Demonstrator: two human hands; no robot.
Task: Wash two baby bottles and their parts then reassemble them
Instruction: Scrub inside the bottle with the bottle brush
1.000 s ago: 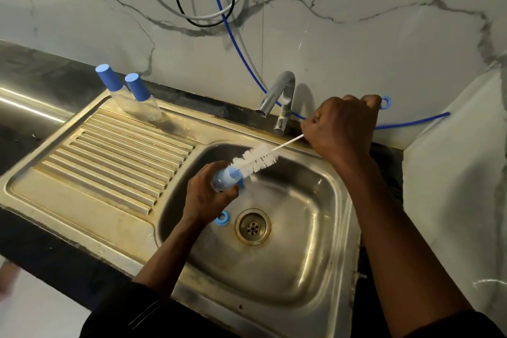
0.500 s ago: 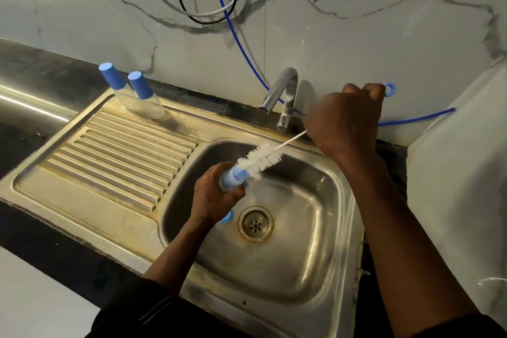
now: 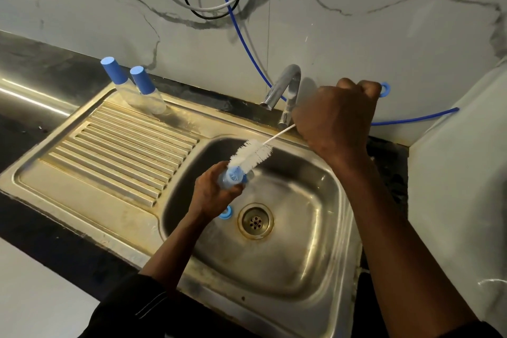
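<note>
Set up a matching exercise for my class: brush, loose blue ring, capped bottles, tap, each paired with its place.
Things:
1 brush
2 loose blue ring
3 capped bottles
4 tap

Places:
A far corner of the drainboard
B basin floor, beside the drain
C behind the basin, at the wall
D gripped by right hand, bristles at the blue part in left hand

Pairs: 1-D, 2-B, 3-A, 4-C

We see the left hand (image 3: 211,193) gripping a blue bottle part (image 3: 233,177) over the sink (image 3: 307,261). The white brush (image 3: 251,156) has its bristles at the part's opening. The right hand (image 3: 334,118) is fisted on the brush handle by the tap (image 3: 285,85). A blue-capped bottle (image 3: 118,84) and a second bottle (image 3: 148,94) sit on the drainboard (image 3: 109,162). A blue ring (image 3: 226,212) lies beside the drain (image 3: 255,221).
</note>
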